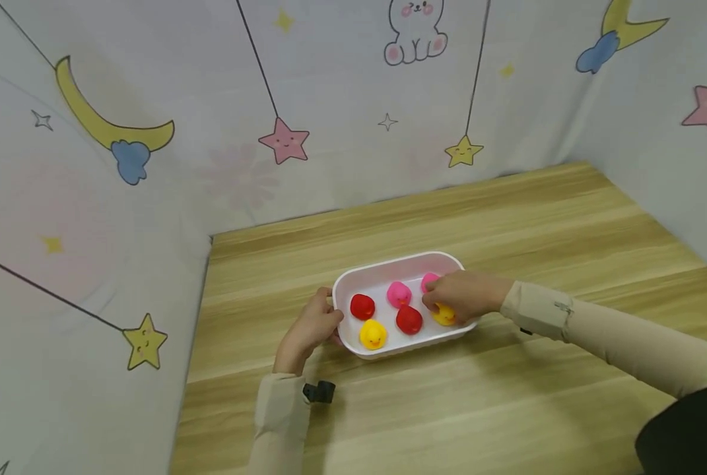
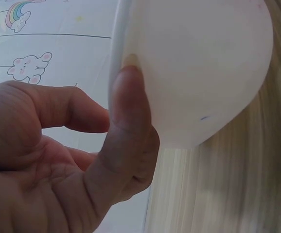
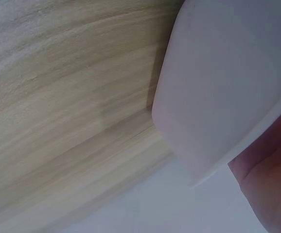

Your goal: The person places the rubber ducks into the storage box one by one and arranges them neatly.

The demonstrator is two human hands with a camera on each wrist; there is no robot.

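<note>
A white plastic basin (image 1: 383,270) holds several small toy ducks. My left hand (image 1: 311,326) grips its left end, with the thumb over the rim; the left wrist view shows the fingers at the basin's wall (image 2: 203,73). Over the right end reaches my right hand (image 1: 469,295), its curled fingers around a yellow duck (image 1: 445,316). Beside those fingers sits a pink duck (image 1: 429,280), partly covered. Another pink duck (image 1: 398,294), two red ducks, one left (image 1: 362,307) and one central (image 1: 409,320), and a yellow duck (image 1: 373,334) lie inside. In the right wrist view the basin hides the fingertips.
The basin stands on a wood-grain table (image 1: 258,277). A white cloth (image 1: 341,86) printed with stars and moons hangs behind and along the sides. A black rounded object (image 1: 692,435) shows at the lower right. A small black device (image 1: 319,392) is on the left wrist.
</note>
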